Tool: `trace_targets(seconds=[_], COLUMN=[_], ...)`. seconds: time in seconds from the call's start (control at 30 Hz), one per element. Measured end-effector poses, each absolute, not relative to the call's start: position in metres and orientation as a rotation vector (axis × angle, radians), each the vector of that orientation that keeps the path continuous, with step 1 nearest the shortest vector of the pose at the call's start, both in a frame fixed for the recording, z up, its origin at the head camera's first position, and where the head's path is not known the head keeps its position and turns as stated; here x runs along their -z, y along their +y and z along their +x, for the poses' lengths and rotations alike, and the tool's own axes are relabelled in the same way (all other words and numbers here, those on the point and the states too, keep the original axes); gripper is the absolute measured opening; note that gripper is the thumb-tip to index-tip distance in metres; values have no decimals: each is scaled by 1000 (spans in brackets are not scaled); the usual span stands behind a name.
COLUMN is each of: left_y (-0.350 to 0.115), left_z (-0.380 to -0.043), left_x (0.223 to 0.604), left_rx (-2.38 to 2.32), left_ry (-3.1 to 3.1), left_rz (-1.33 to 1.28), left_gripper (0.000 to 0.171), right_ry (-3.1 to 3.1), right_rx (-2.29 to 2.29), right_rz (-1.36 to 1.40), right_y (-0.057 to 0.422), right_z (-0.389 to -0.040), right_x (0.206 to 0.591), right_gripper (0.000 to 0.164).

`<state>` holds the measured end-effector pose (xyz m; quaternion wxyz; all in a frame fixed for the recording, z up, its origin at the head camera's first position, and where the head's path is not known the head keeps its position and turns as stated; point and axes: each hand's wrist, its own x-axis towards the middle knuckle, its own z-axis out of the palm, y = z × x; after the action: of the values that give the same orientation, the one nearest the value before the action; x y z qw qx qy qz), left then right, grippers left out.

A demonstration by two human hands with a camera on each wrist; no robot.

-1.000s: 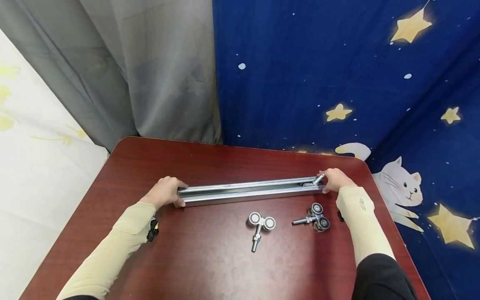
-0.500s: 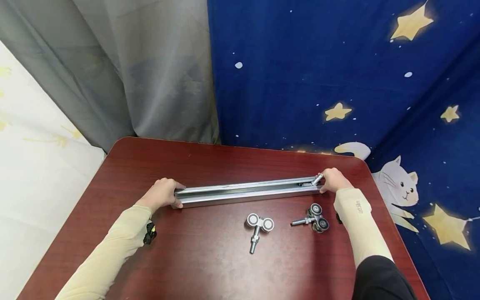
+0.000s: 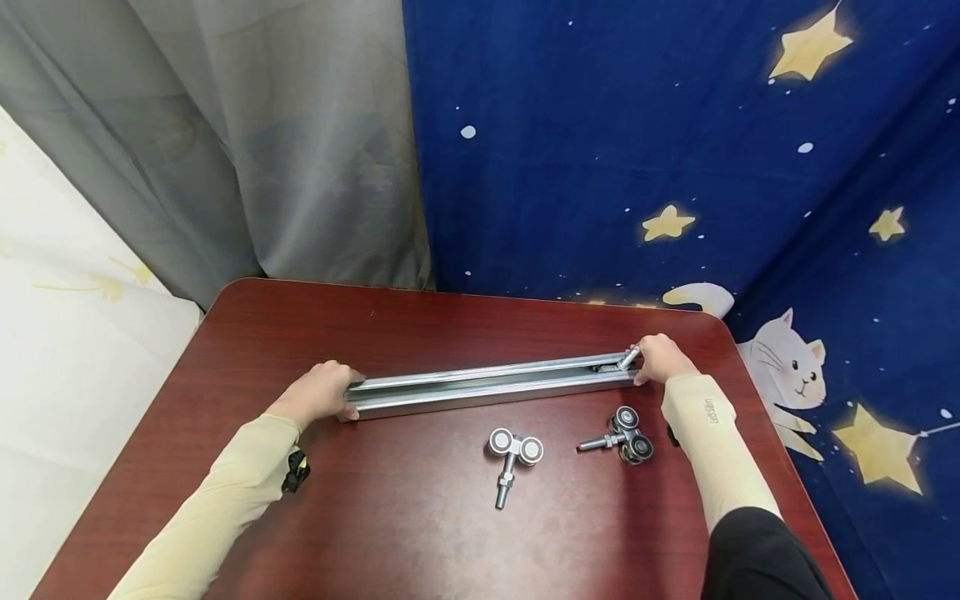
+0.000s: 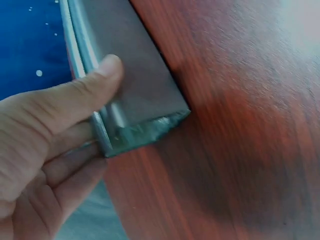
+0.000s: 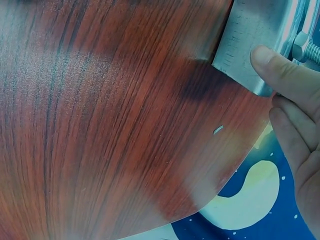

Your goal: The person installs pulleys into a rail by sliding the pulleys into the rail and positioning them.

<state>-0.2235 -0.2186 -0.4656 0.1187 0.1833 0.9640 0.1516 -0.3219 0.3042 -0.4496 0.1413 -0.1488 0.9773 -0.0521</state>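
Note:
A long silver metal track rail with a slot along its top lies across the table, its right end slightly farther away. My left hand grips the left end, thumb on the near side wall and fingers behind. At the right end my right hand holds the rail the same way, its thumb on the side wall. Beside that hand a threaded bolt with a nut pokes up, tilted, from the slot; what it joins inside is mostly hidden.
Two roller hangers, each with wheels and a threaded bolt, lie in front of the rail: one near the middle, one to the right. The red-brown table has a rounded far edge, with grey and blue curtains behind.
The head view has shifted slightly, so everything appears a little farther left. Both hands keep their grip on the rail ends, and the roller hangers lie as before.

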Motion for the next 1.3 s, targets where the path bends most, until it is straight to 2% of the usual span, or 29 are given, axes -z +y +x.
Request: trace_targets(seconds=[0.4, 0.63, 0.83, 1.07, 1.3], left_y=[-204, -175, -131, -80, -54], left_z=[-221, -208, -187, -156, -144], left_x=[449, 447, 453, 475, 497], left_rx=[-243, -228, -285, -338, -352], left_ry=[2861, 3054, 3166, 3066, 2966], left_rz=[494, 608, 923, 1425, 1776], left_gripper=[43, 23, 31, 33, 34], right_ry=[2807, 2815, 2812, 2825, 2819], right_rx=[186, 174, 177, 176, 173], right_rz=[-408, -428, -417, -406, -397], right_y=[304, 304, 306, 305, 305], right_z=[-324, -325, -326, -326, -327], right_x=[451, 450, 454, 455, 454], right_gripper=[39, 39, 39, 38, 38])
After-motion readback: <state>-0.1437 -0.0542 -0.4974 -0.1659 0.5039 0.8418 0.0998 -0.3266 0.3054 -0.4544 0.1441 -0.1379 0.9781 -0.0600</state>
